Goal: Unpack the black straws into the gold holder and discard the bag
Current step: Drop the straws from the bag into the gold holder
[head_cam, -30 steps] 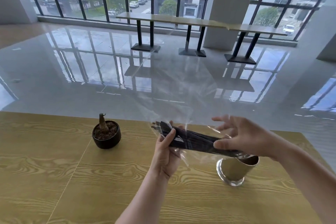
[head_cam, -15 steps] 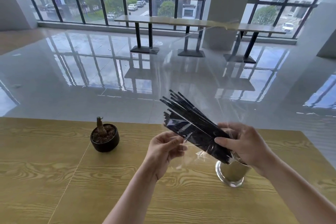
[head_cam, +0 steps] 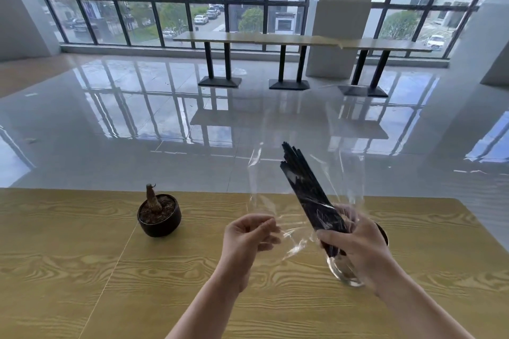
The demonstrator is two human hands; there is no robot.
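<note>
One bag (head_cam: 351, 173), roughly ten straws (head_cam: 305, 187), right hand (head_cam: 358, 248) gripping.

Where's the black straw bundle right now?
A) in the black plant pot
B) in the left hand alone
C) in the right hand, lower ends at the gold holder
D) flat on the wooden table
C: the right hand grips the thin black plastic straws, tilted, their lower ends at the shiny gold metal holder's mouth.

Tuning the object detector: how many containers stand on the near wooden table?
2. The black plant pot sits left of the left hand; the gold holder stands at right, mostly hidden behind the right hand gripping the black straws. More could be out of frame.
</note>
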